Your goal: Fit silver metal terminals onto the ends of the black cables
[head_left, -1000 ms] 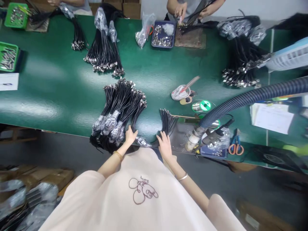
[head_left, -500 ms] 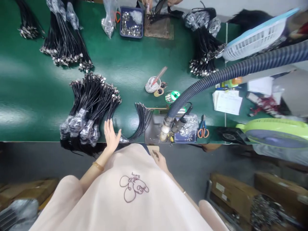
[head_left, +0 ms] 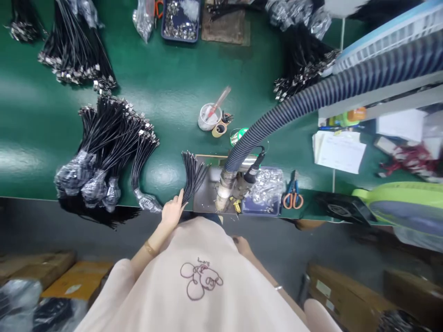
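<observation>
At the table's front edge, my left hand [head_left: 172, 211] is at the lower end of a small black cable bundle [head_left: 193, 177]. Its index finger and thumb close around the cables, whose lower end is hidden by the hand and my shirt. To the left lies another cable bundle [head_left: 140, 163] with a plastic-wrapped end [head_left: 148, 201]. Below the table edge is my right hand [head_left: 243, 246], near my shirt; its fingertips are partly hidden, and whether it holds anything does not show.
A large cable pile [head_left: 110, 124] lies left. A ribbed hose [head_left: 277, 115] ends over a dark mat [head_left: 204, 196]. Nearby are a blue tray [head_left: 265, 210], scissors [head_left: 293, 193], a cup with a brush [head_left: 208, 117] and papers [head_left: 341, 150]. A green fan [head_left: 404, 196] stands right.
My left hand has moved right, from beside the large pile to the small bundle, whose lower end has shifted right. One wrapped bundle now lies apart from the pile. My view has shifted.
</observation>
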### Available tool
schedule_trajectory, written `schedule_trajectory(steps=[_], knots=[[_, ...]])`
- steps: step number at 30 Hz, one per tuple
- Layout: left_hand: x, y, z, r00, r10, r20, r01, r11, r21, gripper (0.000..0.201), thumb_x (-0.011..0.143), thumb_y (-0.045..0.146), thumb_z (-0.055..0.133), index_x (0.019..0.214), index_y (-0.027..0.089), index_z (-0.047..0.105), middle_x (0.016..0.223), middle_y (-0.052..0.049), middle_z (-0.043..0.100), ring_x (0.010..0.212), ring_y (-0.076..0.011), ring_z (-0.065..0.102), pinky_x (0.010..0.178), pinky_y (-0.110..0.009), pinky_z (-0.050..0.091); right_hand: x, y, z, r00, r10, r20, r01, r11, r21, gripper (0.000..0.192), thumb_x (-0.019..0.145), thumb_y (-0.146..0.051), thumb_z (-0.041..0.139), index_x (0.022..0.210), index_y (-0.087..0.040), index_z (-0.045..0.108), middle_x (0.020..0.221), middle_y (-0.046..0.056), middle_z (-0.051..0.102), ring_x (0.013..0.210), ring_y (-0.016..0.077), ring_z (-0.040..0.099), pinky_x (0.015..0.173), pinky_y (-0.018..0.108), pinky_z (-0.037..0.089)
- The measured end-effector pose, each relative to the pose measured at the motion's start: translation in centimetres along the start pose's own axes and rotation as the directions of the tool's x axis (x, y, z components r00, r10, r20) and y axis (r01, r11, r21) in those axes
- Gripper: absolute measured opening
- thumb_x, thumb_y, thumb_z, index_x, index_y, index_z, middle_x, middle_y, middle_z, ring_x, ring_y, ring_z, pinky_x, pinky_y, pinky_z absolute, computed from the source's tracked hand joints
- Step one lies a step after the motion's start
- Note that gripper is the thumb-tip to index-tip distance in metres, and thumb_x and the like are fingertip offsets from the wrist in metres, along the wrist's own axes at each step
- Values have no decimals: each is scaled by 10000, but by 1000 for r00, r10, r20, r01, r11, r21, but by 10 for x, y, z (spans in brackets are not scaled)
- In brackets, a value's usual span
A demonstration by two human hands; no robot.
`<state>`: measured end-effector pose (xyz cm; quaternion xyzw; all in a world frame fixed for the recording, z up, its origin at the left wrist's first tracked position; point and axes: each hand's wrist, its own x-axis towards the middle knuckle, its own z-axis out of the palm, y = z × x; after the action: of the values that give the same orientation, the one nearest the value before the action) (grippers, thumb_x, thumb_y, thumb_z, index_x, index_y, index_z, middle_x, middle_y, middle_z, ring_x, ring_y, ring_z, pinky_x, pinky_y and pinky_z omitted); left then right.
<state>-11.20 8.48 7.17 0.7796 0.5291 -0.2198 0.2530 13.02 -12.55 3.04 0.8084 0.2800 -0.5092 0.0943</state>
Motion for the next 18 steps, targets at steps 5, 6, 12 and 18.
schedule_trajectory(steps=[5,6,12,18], knots=[[0,-5,16,998,38,-45,-35,998,50,544,1034,373,475,1532,154,455,1061,-149,732,861,-237,753,745,-278,574,43,10,13,999,35,25,-34,999,-42,262,962,-414,643,1111,-201,675,1121,54,704,995,185,686,884,369,572],[2,-6,20,997,47,-64,-43,998,52,558,1026,392,490,1531,157,455,1055,-145,739,855,-241,756,737,-281,576,54,13,17,1000,28,-2,-28,999,-45,231,950,-405,651,1052,-205,706,1053,51,732,979,193,700,872,353,563],[4,-9,42,959,72,-273,-49,995,91,549,1013,453,493,1489,180,516,1116,-146,774,757,-276,769,621,-325,576,120,42,49,985,-58,-164,47,997,-67,94,845,-227,680,806,-199,760,787,77,760,870,235,735,766,306,511],[2,-5,47,859,108,-500,-16,983,185,577,1007,533,445,1414,152,593,1080,-181,784,876,-349,766,651,-367,573,149,93,96,935,-140,-325,127,990,-63,179,973,-369,633,1026,-206,684,1043,47,706,903,155,679,811,314,573]])
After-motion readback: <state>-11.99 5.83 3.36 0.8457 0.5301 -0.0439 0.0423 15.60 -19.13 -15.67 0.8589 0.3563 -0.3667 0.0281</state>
